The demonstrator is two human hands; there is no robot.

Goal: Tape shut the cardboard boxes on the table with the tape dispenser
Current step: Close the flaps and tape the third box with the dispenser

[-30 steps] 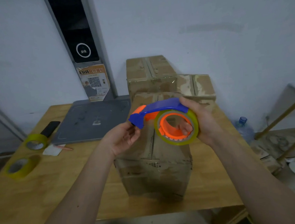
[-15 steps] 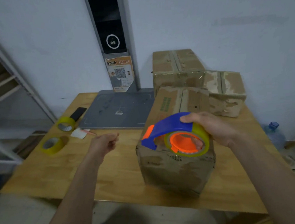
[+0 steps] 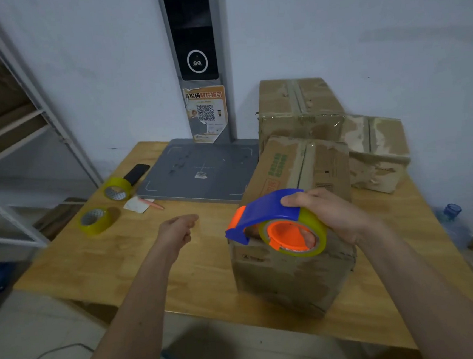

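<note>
Wooden table [image 3: 122, 261] fills the mid frame, w/ everything else on it. Biggest item on top: grey flat scanner pad [image 3: 200, 171] at the back centre, its upright post [image 3: 194, 54] rising vs. the white wall, w/ a QR sticker [image 3: 206, 113] on the post.

Three cardboard boxes sit on the right half. Tall rear box [image 3: 297, 108] is up against the wall, taped along its top seam. Low box [image 3: 375, 150] is just beside it, to the right. Front box [image 3: 295, 271] is nearest the person, long side running front-to-back, top seam showing a strip of tape (worn, hard to judge how well it's stuck).

Right hand [image 3: 330, 217] grips the tape dispenser [image 3: 273, 222], fingers curled over the blue handle, palm vs. the yellow tape roll. Dispenser is held over the front box's near top edge, blue nose pointing left; can't tell if it touches the cardboard.

Left hand [image 3: 177, 230] hovers above the table, left of the front box, well apart from the dispenser. Fingers loosely curled, holding nothing.

Small stuff at the table's left: two spare yellow tape rolls [image 3: 117, 188] [image 3: 94, 220], a black phone [image 3: 137, 172] behind the far roll, a paper scrap [image 3: 136, 205] and a pink pen [image 3: 154, 204] near the pad's front-left corner.
</note>
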